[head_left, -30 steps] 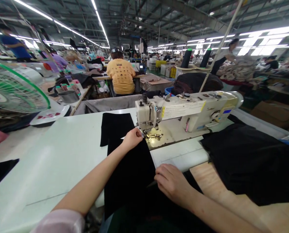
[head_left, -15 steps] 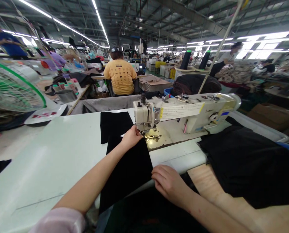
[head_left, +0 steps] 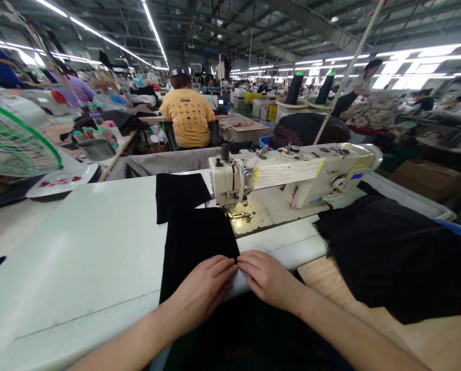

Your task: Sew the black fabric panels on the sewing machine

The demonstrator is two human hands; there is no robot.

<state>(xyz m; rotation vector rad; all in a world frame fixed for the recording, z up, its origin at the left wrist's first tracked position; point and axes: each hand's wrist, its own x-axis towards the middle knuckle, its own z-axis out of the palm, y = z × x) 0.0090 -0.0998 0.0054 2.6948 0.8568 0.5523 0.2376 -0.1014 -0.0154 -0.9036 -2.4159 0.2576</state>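
A black fabric panel (head_left: pixel 197 242) lies on the pale table, its far edge at the needle end of the sewing machine (head_left: pixel 230 180), its near part hanging over the table's front edge. My left hand (head_left: pixel 209 281) grips the panel's right edge near the front of the table, fingers closed. Right beside it, fingertips nearly touching, my right hand (head_left: pixel 267 278) pinches the same edge. A second black fabric piece (head_left: pixel 180 193) lies flat behind the panel, left of the machine head.
At the right a pile of black fabric (head_left: pixel 396 252) rests beside a wooden board (head_left: pixel 331 278). A green-rimmed fan (head_left: pixel 17 139) stands at the left. Thread cones (head_left: pixel 293 88) rise behind the machine. A person in a yellow shirt (head_left: pixel 187 118) sits ahead, back turned.
My left hand has left the machine's needle area and come back along the panel's edge to meet my right hand. The right hand has stayed near the same place.
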